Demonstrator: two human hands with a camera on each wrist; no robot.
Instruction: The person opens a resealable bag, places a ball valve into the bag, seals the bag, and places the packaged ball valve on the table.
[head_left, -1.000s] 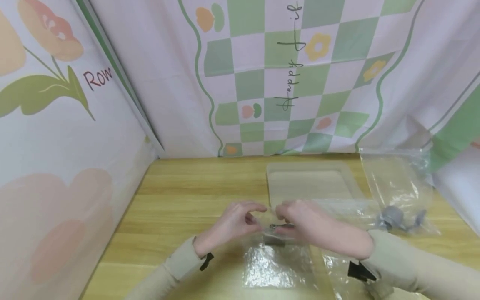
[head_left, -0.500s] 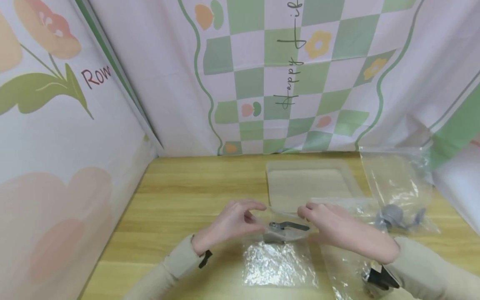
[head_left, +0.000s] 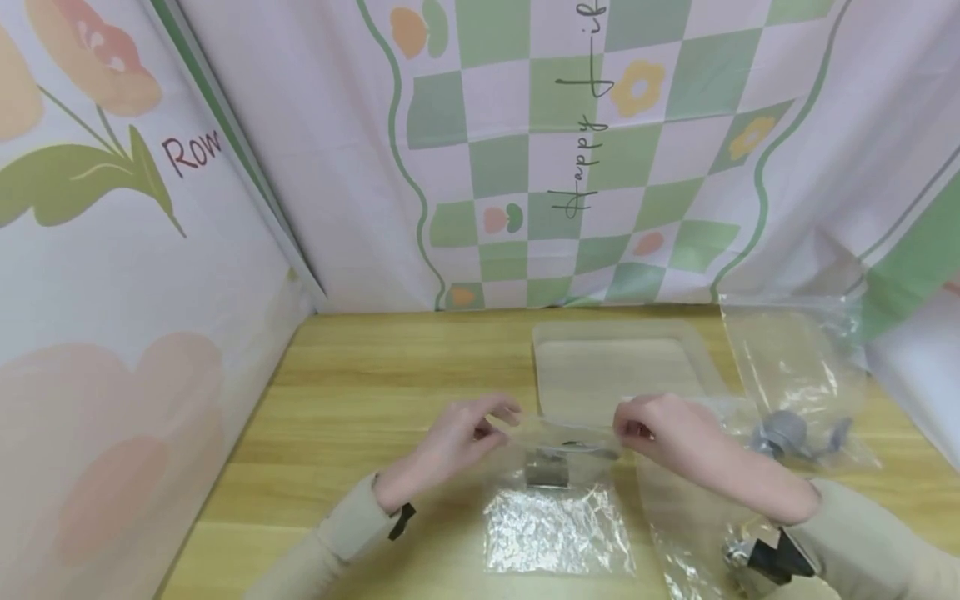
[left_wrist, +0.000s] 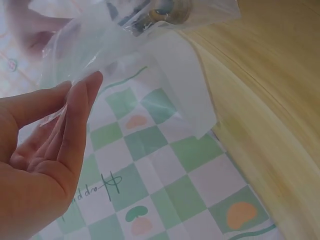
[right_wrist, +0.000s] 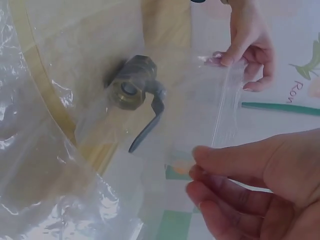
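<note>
A clear zip bag [head_left: 555, 533] stands between both hands over the wooden table. Inside it is a ball valve [right_wrist: 131, 85] with a brass-coloured body and a grey lever handle [right_wrist: 152, 120]; in the head view the valve shows dimly through the plastic. My left hand [head_left: 448, 443] pinches one top corner of the bag between thumb and fingers, as the left wrist view shows. At the opposite corner, my right hand [head_left: 678, 442] pinches the zip edge [right_wrist: 222, 115] with thumb and forefinger.
Behind the hands lies a shallow pale tray [head_left: 611, 362]. To the right, another clear bag [head_left: 795, 350] holds grey parts [head_left: 786, 432]. A further bag [head_left: 675, 533] with a shiny metal piece lies partly under the right forearm. Patterned cloth [head_left: 495, 167] hangs along the table's back edge.
My right hand has moved right, away from the valve's lever, to the bag's right corner. The valve has sunk lower in the bag, and the bag's mouth is now drawn straighter.
</note>
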